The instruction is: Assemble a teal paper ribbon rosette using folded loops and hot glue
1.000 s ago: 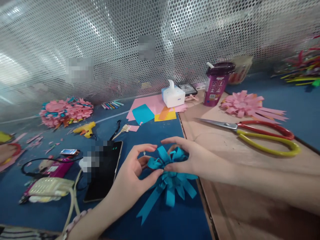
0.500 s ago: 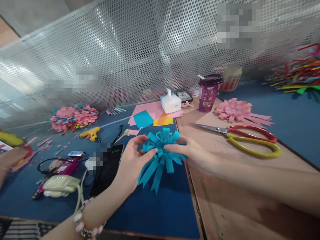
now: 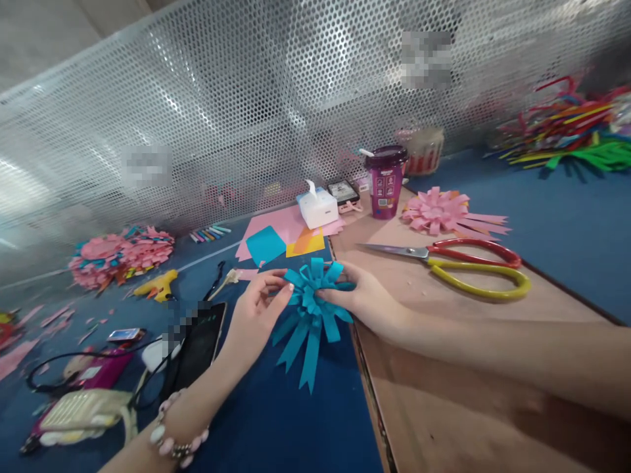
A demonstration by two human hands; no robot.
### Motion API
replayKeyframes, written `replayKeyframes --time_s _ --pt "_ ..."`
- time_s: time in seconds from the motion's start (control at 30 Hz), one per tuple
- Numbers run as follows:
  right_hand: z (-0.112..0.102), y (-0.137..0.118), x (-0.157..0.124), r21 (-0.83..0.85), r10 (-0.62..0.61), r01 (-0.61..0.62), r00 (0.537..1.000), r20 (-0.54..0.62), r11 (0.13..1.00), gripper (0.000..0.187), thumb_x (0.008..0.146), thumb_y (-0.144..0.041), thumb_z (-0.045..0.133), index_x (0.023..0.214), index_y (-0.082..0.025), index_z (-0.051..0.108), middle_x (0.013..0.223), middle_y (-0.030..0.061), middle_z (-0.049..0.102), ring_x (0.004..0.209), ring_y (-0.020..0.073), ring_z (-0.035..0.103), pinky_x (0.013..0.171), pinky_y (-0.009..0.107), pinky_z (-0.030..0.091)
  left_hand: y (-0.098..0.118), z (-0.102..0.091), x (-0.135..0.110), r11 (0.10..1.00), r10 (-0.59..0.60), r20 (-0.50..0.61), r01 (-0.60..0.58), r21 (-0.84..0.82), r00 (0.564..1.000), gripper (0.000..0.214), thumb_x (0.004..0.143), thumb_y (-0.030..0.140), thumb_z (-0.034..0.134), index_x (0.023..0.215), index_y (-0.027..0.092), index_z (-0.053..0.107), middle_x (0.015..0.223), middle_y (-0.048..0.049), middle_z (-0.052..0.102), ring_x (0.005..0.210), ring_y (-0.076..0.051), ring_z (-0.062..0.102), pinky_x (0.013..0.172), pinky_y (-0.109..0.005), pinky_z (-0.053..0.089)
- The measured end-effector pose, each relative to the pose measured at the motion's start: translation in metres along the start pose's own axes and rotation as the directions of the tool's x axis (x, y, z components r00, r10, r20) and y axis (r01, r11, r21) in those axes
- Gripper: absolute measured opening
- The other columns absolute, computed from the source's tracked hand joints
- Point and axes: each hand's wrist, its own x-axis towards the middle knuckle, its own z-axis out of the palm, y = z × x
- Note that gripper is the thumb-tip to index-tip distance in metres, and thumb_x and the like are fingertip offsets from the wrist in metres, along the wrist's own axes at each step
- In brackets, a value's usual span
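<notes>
A blue paper flower (image 3: 315, 299), with curled loop petals and notched tails hanging below, is held over the seam between the blue and tan table surfaces. My left hand (image 3: 259, 309), with a beaded bracelet (image 3: 175, 433) at the wrist, pinches a petal at the flower's left edge between thumb and fingers. On the other side my right hand (image 3: 367, 299) grips the flower, thumb on its front and fingers partly hidden behind the petals. Scissors (image 3: 424, 253) with one red and one yellow handle lie half open to the right of it.
A pink paper flower (image 3: 438, 211), a purple cup (image 3: 387, 184) and a tissue pack (image 3: 318, 207) stand behind. Leftward are a yellow glue gun (image 3: 158, 286), a phone (image 3: 197, 351), a cream handheld device (image 3: 83, 414) and a pink flower pile (image 3: 121, 256). Colourful strips (image 3: 566, 131) lie far right.
The view has swung right, so the table things sit further left. My left thumb has shifted from the flower's centre to its left edge. The other person's hand has left the view.
</notes>
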Motion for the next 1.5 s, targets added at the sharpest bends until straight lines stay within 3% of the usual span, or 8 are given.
replayKeyframes --time_s 0.27,0.57,0.9,1.0,1.1,1.17,1.27,1.5 --pt "0.002 0.001 -0.001 -0.067 -0.015 0.017 0.999 0.031 0.998 0.033 0.072 -0.02 0.072 0.101 -0.017 0.057 0.102 0.0055 0.07 0.094 0.0193 0.068 0.088 0.036 0.055 0.007 0.0 -0.008 0.964 0.177 -0.061 -0.161 0.213 0.982 0.017 0.084 0.031 0.063 0.073 0.018 0.062 0.111 -0.0087 0.059 0.113 -0.024 0.055 0.084 -0.033 0.051" --pt "0.004 -0.001 -0.003 -0.132 -0.013 0.014 1.0 0.008 0.991 0.029 0.07 -0.014 0.067 0.098 -0.017 0.058 0.1 0.0043 0.071 0.094 0.0198 0.068 0.087 0.036 0.055 0.001 -0.003 -0.008 0.913 0.31 -0.059 -0.28 0.295 0.949 0.012 0.083 0.028 0.065 0.075 0.019 0.063 0.111 -0.0069 0.058 0.114 -0.024 0.055 0.098 -0.04 0.045" --pt "0.004 -0.003 -0.004 -0.167 -0.017 0.017 1.0 0.003 0.986 0.024 0.071 -0.013 0.065 0.095 -0.017 0.059 0.098 0.0039 0.071 0.095 0.0196 0.068 0.085 0.034 0.055 0.0 -0.003 -0.006 0.902 0.323 -0.059 -0.289 0.322 0.944 0.01 0.084 0.028 0.064 0.077 0.019 0.064 0.112 -0.0065 0.057 0.115 -0.024 0.054 0.098 -0.04 0.046" --pt "0.005 -0.004 -0.005 -0.154 -0.01 0.012 1.0 0.011 0.988 0.024 0.072 -0.012 0.064 0.094 -0.017 0.059 0.1 0.004 0.071 0.095 0.02 0.068 0.086 0.035 0.056 0.001 -0.003 -0.007 0.937 0.282 -0.073 -0.258 0.237 0.956 0.012 0.085 0.031 0.061 0.084 0.019 0.062 0.114 -0.0076 0.058 0.115 -0.024 0.054 0.093 -0.038 0.048" --pt "0.005 -0.003 -0.005 -0.136 -0.01 0.012 1.0 0.012 0.991 0.025 0.073 -0.014 0.065 0.096 -0.017 0.059 0.102 0.0048 0.071 0.097 0.0209 0.068 0.087 0.036 0.055 0.003 -0.001 -0.007 0.991 0.128 -0.078 -0.13 -0.022 0.989 0.025 0.081 0.032 0.067 0.098 0.02 0.052 0.113 -0.0074 0.059 0.106 -0.021 0.06 0.087 -0.035 0.05" --pt "0.004 -0.002 -0.004 -0.143 -0.02 0.022 1.0 0.01 0.99 0.027 0.073 -0.015 0.065 0.099 -0.017 0.058 0.102 0.0054 0.071 0.098 0.0213 0.067 0.087 0.037 0.055 0.002 0.002 -0.007 0.99 -0.01 -0.01 0.009 -0.142 1.0 0.043 0.075 0.031 0.074 0.105 0.021 0.045 0.106 -0.006 0.061 0.095 -0.019 0.063 0.081 -0.034 0.051" --pt "0.004 0.0 -0.003 -0.168 -0.047 0.049 0.999 0.013 0.985 0.03 0.073 -0.015 0.066 0.102 -0.017 0.056 0.102 0.006 0.07 0.099 0.0213 0.067 0.087 0.037 0.056 -0.002 0.008 -0.007 0.969 -0.141 0.11 0.16 -0.189 0.984 0.058 0.069 0.03 0.079 0.112 0.021 0.041 0.097 -0.0047 0.064 0.082 -0.017 0.064 0.073 -0.032 0.052" --pt "0.004 0.001 -0.004 -0.208 -0.053 0.055 0.999 0.014 0.977 0.031 0.074 -0.017 0.066 0.103 -0.019 0.055 0.104 0.006 0.069 0.1 0.021 0.067 0.089 0.037 0.056 -0.005 0.013 -0.006 0.961 -0.12 0.11 0.143 -0.238 0.987 0.051 0.073 0.025 0.075 0.112 0.018 0.044 0.092 -0.0041 0.067 0.083 -0.018 0.065 0.073 -0.031 0.052"
